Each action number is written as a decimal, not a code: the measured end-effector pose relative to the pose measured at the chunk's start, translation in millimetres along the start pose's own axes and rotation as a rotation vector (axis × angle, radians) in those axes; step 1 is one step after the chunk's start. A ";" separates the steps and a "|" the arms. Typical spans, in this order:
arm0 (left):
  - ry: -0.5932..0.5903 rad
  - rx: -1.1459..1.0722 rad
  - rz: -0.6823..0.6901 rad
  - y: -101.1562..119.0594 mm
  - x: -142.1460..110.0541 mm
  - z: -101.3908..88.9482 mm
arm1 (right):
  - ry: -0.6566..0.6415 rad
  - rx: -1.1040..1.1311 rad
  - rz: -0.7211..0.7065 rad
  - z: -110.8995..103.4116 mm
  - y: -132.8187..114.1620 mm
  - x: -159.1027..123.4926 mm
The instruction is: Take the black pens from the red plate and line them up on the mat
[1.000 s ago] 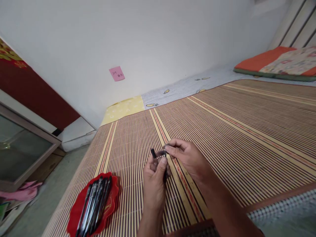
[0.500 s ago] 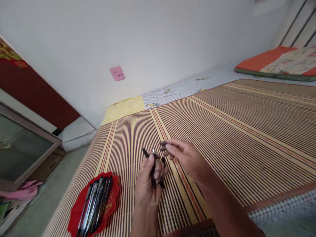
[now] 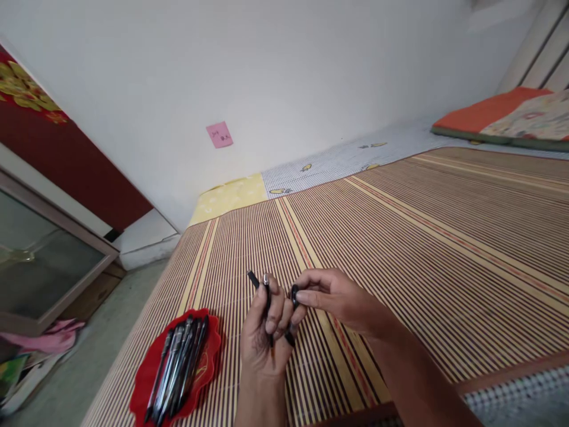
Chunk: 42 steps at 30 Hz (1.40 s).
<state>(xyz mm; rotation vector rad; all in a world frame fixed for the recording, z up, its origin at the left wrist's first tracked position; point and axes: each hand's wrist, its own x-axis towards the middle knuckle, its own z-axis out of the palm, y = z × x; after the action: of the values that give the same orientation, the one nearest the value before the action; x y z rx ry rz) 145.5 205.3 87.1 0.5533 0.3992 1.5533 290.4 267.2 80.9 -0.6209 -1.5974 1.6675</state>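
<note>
My left hand is closed around several pen parts, palm up. A black pen piece and a slim piece with a silver tip stick out above its thumb. Under the fingers, an orange-brown end shows against the palm, and a dark end pokes out on the right side. My right hand pinches a black pen cap by the left fingertips. Both hands are above the striped mat. How the parts join inside the left fist is hidden.
A red scalloped dish filled with several black and clear pens lies left of my hands. A folded orange quilt is at the far right. A pink note hangs on the wall. A glass-fronted cabinet stands left.
My right hand has come down, and its fingertips now grip the black cap at the left fingers. The left fingers have curled further over the parts. The view has shifted slightly.
</note>
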 end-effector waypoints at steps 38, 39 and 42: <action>0.204 0.165 0.142 52.7 0.3 -23.3 | 0.318 0.248 0.000 -3.6 0.6 2.7; 0.207 0.189 0.168 56.7 -1.3 -23.3 | 0.343 0.236 -0.004 -4.7 1.5 2.9; 0.240 0.244 0.247 69.4 -6.0 -24.1 | 0.387 0.163 -0.012 -7.5 4.7 3.1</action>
<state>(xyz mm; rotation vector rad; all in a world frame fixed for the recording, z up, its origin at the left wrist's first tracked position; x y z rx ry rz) 74.8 196.9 106.0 0.6234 0.7332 1.8294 293.5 274.5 75.9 -0.7919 -1.1758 1.5372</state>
